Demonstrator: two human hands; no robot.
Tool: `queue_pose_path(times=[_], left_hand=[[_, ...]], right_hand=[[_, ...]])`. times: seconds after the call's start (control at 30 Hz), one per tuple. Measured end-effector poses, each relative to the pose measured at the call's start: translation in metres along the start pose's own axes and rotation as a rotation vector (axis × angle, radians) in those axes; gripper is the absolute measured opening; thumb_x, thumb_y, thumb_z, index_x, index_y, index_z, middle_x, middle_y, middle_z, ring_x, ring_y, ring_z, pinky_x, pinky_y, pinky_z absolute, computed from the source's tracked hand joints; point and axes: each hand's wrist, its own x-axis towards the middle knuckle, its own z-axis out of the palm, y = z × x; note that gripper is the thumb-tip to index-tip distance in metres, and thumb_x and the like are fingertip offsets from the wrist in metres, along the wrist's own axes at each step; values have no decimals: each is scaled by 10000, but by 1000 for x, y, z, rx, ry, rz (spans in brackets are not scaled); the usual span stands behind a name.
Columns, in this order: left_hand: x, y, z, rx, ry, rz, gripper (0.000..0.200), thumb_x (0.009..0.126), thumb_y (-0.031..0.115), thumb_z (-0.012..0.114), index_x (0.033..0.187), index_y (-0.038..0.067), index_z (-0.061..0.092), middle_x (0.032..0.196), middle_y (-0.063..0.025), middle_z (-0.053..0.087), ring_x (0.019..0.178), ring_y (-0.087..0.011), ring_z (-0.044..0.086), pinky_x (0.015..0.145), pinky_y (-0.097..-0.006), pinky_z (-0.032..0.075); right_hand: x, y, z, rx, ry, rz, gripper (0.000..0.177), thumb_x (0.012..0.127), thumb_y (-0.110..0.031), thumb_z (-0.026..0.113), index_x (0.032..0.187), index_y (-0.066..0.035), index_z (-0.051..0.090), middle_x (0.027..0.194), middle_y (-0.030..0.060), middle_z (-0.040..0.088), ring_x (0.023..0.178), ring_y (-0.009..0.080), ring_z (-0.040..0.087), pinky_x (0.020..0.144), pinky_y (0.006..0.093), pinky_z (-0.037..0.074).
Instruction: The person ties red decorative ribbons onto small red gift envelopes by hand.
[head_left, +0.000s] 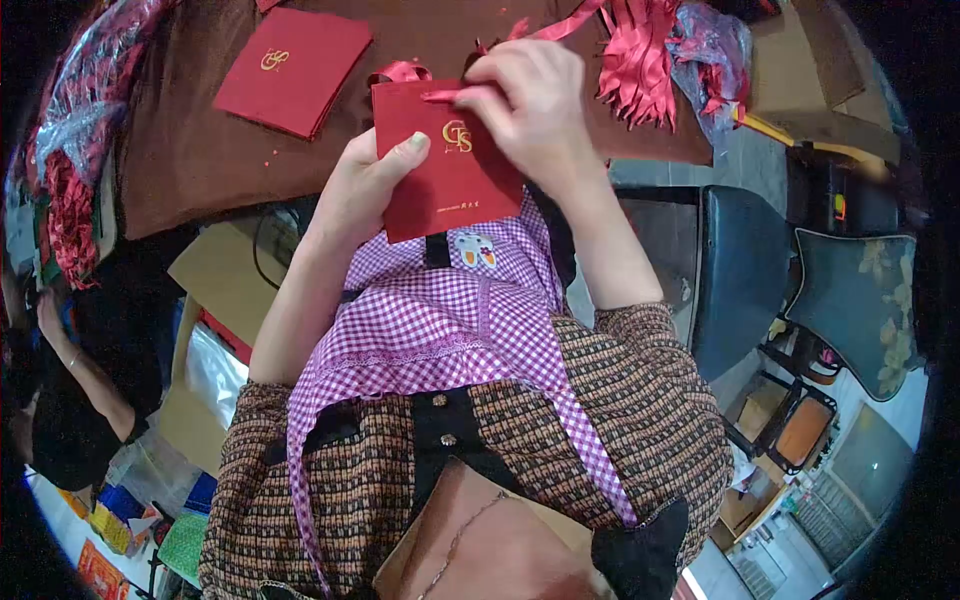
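Red bag (455,190), prob light, thin & crease-prone, is up by table (190,160): left hand (360,190) clamps its side edge, right hand (530,105) pinches ribbon (440,96) at top.

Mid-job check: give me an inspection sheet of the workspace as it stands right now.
Surface: brown table, cloth-covered, partly taken up by supplies.
Job's things: red bag with a gold logo, held over the lap; red ribbon looped at its top edge.
Clutter: stack of red bags; ribbon bundle; plastic sack of red strips.
Hands: left hand grips the bag's side; right hand pinches the ribbon at the bag's top.
Cables: thin dark cord beside the cardboard.
Surroundings: dark chairs on the right; another person on the left.
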Motion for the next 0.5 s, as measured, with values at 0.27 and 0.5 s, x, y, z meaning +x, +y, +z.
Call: queue_pose_path(times=[0.27, 0.5], left_hand=[[-4, 2, -1, -59, 46, -32, 311, 939, 216, 576, 1130, -30, 571, 1017, -65, 634, 871, -128, 618, 781, -293, 517], [-7, 0, -13, -20, 38, -15, 293, 946, 216, 568, 1105, -30, 581, 1005, -60, 645, 867, -120, 623, 776, -286, 520]], right_hand=[[-12, -5, 6, -22, -55, -94, 142, 690, -105, 714, 799, -103, 623, 907, 22, 602, 942, 225, 559, 882, 394, 367], [-12, 15, -14, 190, -84, 22, 112, 762, -103, 698, 857, -70, 648, 909, 46, 633, 919, 233, 576, 854, 355, 403]])
